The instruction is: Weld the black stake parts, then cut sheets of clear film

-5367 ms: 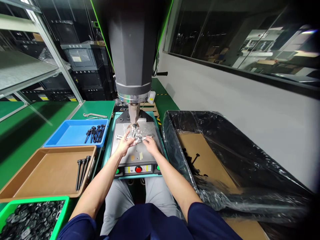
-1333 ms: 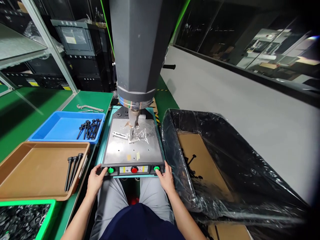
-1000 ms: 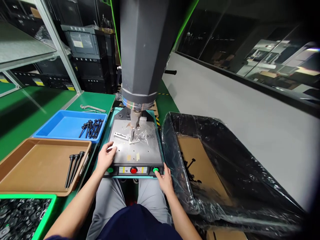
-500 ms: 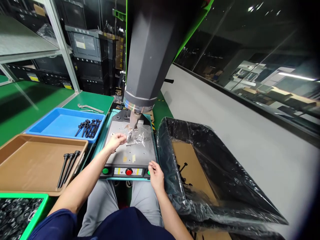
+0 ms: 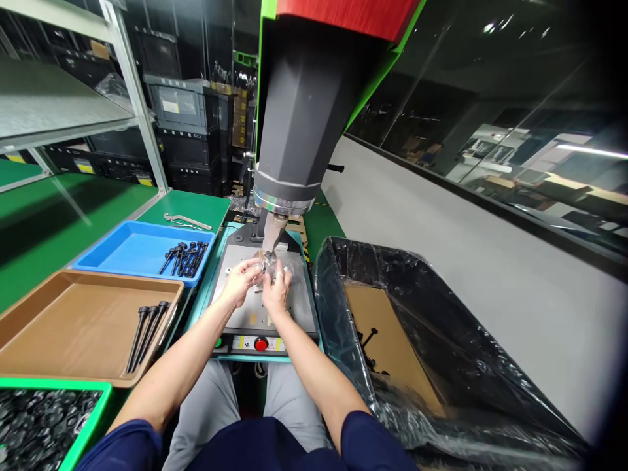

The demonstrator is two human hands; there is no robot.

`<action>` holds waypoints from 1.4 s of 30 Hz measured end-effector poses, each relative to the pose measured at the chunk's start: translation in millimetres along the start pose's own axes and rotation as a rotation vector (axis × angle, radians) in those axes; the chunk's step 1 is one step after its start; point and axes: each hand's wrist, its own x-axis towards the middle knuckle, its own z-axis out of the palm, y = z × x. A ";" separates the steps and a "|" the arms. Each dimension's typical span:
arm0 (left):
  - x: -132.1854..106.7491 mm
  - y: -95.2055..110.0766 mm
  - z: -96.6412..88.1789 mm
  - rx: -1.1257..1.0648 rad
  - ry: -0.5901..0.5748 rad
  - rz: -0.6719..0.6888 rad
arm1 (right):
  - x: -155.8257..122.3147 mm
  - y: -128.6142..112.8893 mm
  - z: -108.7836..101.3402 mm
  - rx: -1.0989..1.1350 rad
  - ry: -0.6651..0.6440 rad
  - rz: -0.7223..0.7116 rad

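Observation:
My left hand (image 5: 239, 282) is at the machine's metal plate with its fingertips pinched on crinkled clear plastic film (image 5: 294, 265), just below the tapered metal head (image 5: 273, 230). My right hand (image 5: 277, 289) is close beside it, thumb and fingers closing on the same film. Something small and shiny lies between the fingertips under the head; the fingers and glare hide its shape. The metal plate (image 5: 240, 319) lies beneath both hands. On the panel in front are a red button (image 5: 261, 344) and a green button (image 5: 218, 342), the latter partly behind my left forearm.
To the left are a blue tray (image 5: 115, 243) and a brown tray (image 5: 73, 327), both with black bolt-like parts, and a green-rimmed bin (image 5: 98, 405) of small black parts. A wrench (image 5: 187, 221) lies behind. A bin lined with black plastic (image 5: 338, 353) stands right.
My right hand has moved from beside the right green button up to the film under the head, meeting my left hand. The view has shifted slightly.

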 end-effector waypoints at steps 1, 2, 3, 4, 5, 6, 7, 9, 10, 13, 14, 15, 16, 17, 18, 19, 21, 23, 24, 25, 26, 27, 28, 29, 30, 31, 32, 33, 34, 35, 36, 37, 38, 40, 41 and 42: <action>0.2 1.4 1.0 -0.010 0.002 0.001 | 10.1 -1.1 0.2 -0.019 0.045 -0.002; 0.5 2.0 1.5 -0.011 0.005 0.001 | 19.7 -2.3 -0.3 -0.020 0.063 -0.001; 0.7 2.0 1.8 -0.007 0.006 -0.001 | 28.8 -3.6 -1.1 -0.007 0.054 -0.002; 1.0 1.4 1.8 -0.002 0.007 -0.006 | 37.5 -5.0 -2.1 0.007 0.022 -0.015; 1.1 0.4 1.6 0.000 0.006 -0.012 | 45.6 -6.4 -3.3 0.024 -0.018 -0.022; 1.2 -0.7 1.4 0.000 0.004 -0.019 | 53.0 -7.7 -4.6 0.042 -0.057 -0.020; 1.3 -1.8 1.2 -0.002 0.000 -0.025 | 59.9 -9.0 -6.1 0.061 -0.093 -0.009; 2.0 -3.3 0.9 0.003 -0.010 -0.031 | 71.6 -11.6 -9.7 0.096 -0.154 0.018; 2.6 -3.6 1.0 0.009 -0.014 -0.027 | 76.4 -13.2 -11.9 0.113 -0.184 0.021; 5.0 -2.8 1.6 0.031 -0.021 0.011 | 86.3 -19.2 -19.4 0.156 -0.228 -0.020; 5.4 -2.2 1.9 0.039 -0.021 0.024 | 87.4 -21.4 -22.0 0.164 -0.217 -0.027; 5.4 -1.6 2.1 0.049 -0.021 0.036 | 86.8 -23.4 -24.6 0.173 -0.199 -0.024; 4.8 -1.1 2.3 0.059 -0.022 0.044 | 84.1 -24.9 -27.1 0.185 -0.181 -0.009; 3.6 -0.9 2.3 0.067 -0.020 0.047 | 79.0 -25.6 -29.5 0.203 -0.167 0.014; 1.9 -1.1 2.1 0.071 -0.016 0.046 | 71.3 -25.4 -31.8 0.228 -0.156 0.044; -0.2 -1.7 1.6 0.069 -0.009 0.042 | 61.0 -24.4 -34.0 0.259 -0.144 0.078; -5.3 -4.4 -0.3 0.055 0.015 0.029 | 33.9 -19.9 -39.0 0.336 -0.109 0.153; -10.3 -8.7 -4.3 0.058 0.037 0.022 | 2.3 -13.9 -45.7 0.439 -0.090 0.233; -12.5 -11.2 -7.2 0.072 0.044 0.017 | -13.2 -11.2 -50.0 0.500 -0.111 0.279; -14.4 -13.8 -10.8 0.093 0.050 0.008 | -27.5 -9.1 -55.2 0.565 -0.152 0.326; -16.2 -16.5 -15.2 0.121 0.055 -0.003 | -39.8 -7.9 -61.2 0.632 -0.205 0.372; -18.0 -19.3 -20.4 0.154 0.061 -0.018 | -49.9 -7.6 -67.8 0.695 -0.258 0.409; -20.0 -22.2 -26.0 0.192 0.069 -0.037 | -57.3 -8.3 -75.0 0.752 -0.303 0.430; -22.5 -25.1 -32.0 0.237 0.080 -0.060 | -62.3 -9.7 -82.3 0.801 -0.334 0.434; -25.9 -27.9 -37.9 0.293 0.100 -0.080 | -64.9 -11.7 -89.5 0.842 -0.349 0.422; -30.6 -30.4 -43.2 0.365 0.136 -0.086 | -65.8 -13.9 -96.2 0.877 -0.355 0.401; -36.6 -32.5 -47.5 0.452 0.179 -0.073 | -65.5 -16.2 -102.0 0.911 -0.360 0.380; -44.2 -33.6 -50.3 0.542 0.223 -0.036 | -64.7 -18.2 -106.8 0.946 -0.368 0.363; -53.3 -33.6 -51.1 0.618 0.258 0.022 | -63.8 -20.1 -110.5 0.981 -0.381 0.353; -63.5 -32.2 -49.9 0.670 0.268 0.085 | -63.2 -21.7 -113.0 1.009 -0.398 0.346; -74.5 -29.5 -46.6 0.697 0.240 0.136 | -63.1 -23.0 -114.5 1.025 -0.416 0.341; -85.5 -25.5 -41.6 0.701 0.179 0.168 | -63.5 -24.3 -115.1 1.026 -0.431 0.331; -96.0 -20.6 -35.3 0.693 0.100 0.185 | -64.4 -25.5 -115.2 1.012 -0.439 0.315; -113.0 -10.1 -21.9 0.692 -0.076 0.207 | -67.0 -28.3 -114.4 0.949 -0.430 0.254; -118.7 -5.6 -16.0 0.706 -0.147 0.226 | -68.5 -30.1 -114.1 0.910 -0.415 0.212; -122.5 -2.3 -11.4 0.726 -0.193 0.250 | -70.2 -32.2 -113.8 0.872 -0.397 0.166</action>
